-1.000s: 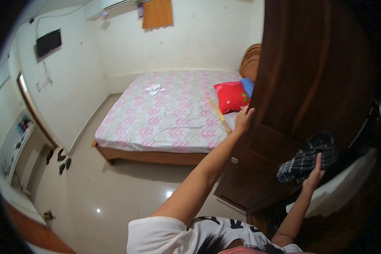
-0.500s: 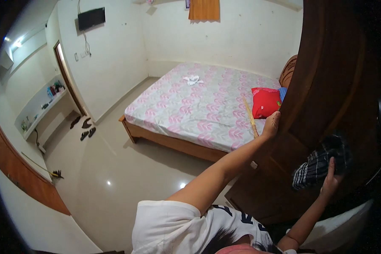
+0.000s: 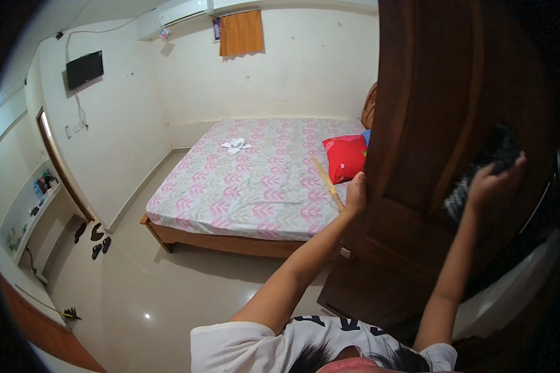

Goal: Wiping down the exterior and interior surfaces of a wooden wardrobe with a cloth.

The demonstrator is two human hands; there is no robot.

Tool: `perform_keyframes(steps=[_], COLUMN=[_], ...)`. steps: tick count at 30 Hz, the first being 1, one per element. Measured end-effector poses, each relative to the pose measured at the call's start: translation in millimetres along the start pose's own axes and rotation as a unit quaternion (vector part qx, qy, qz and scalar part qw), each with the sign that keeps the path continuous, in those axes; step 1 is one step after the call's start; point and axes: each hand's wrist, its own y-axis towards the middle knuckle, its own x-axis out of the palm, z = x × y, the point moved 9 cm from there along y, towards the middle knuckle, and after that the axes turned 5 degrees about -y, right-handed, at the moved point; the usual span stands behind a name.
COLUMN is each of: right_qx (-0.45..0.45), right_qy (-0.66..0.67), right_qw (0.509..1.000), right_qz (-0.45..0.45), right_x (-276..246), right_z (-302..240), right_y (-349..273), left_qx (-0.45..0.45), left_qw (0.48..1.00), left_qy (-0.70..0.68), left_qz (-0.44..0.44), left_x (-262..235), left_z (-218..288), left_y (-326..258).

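A tall dark brown wooden door (image 3: pixel 432 93) with raised panels stands open at the right. My left hand (image 3: pixel 356 194) grips its near-left edge, the fingers partly hidden behind the wood. Against the panelled face, my right hand (image 3: pixel 493 183) presses a dark checked cloth (image 3: pixel 457 196) with white lines. The cloth is bunched under the palm and smeared by motion, and part of it shows above the fingers. A small metal latch (image 3: pixel 345 252) sits on the door edge below my left hand.
Beyond the door is a bed (image 3: pixel 224 245) with a pink leaf-patterned sheet. On it lie a red pillow (image 3: pixel 344 160), a broom (image 3: pixel 327 181) and a white cloth (image 3: pixel 236 146). Dark sandals (image 3: pixel 101 248) rest on the tiled floor, near a wall shelf (image 3: pixel 43 208).
My right hand has moved the cloth up the door face. My left hand still holds the door edge. The view has turned right and up.
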Motion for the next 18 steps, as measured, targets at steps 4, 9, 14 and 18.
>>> perform_keyframes(steps=[4, 9, 14, 18], right_qx=[-0.119, -0.141, 0.014, -0.049], right_qy=[0.102, 0.156, 0.234, 0.318], right_qw=[0.960, 0.930, 0.966, 0.931], right_qz=[-0.233, -0.302, -0.112, -0.172], right_x=[28, 34, 74, 84], right_z=[-94, -100, -61, -125], right_y=[-58, -48, 48, 46], left_qx=[0.041, 0.058, 0.050, 0.035], left_qw=[0.999, 0.998, 0.999, 0.999], left_qy=[-0.003, 0.008, 0.010, 0.030], left_qz=[0.017, 0.015, 0.016, 0.000], left_x=[-2, -4, -7, -10], left_z=[13, 25, 30, 31], left_y=[-6, -13, -16, -19])
